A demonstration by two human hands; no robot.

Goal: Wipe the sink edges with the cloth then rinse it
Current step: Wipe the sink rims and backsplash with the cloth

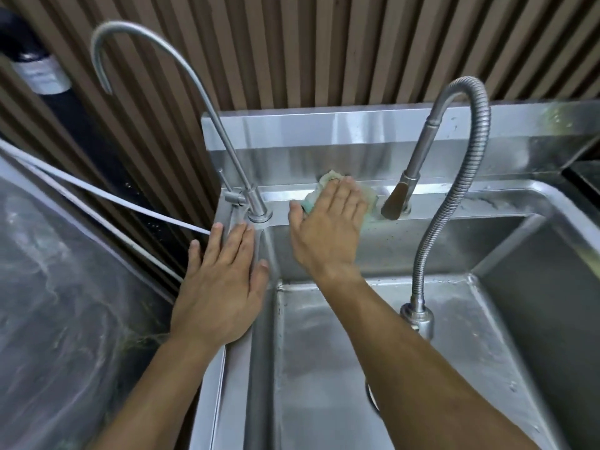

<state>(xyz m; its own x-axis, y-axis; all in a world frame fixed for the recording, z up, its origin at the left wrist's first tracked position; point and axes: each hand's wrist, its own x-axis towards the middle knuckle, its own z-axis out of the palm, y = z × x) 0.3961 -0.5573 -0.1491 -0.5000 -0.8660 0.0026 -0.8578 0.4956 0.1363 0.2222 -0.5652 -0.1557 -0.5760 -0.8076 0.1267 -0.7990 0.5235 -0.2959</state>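
Wiping step in hand: your right hand (331, 219), fingers (349, 193) flat and together, presses the cloth (328, 178) on the sink (487, 203) back edge between both taps, left hand (220, 280) splayed empty on the left rim; next, I judge, sweep rightward.

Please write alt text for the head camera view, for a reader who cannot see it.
A person's right hand presses a pale green cloth flat on the back edge of a steel sink, between a thin gooseneck tap and a flexible hose tap. The left hand rests flat on the sink's left edge; no water is running.
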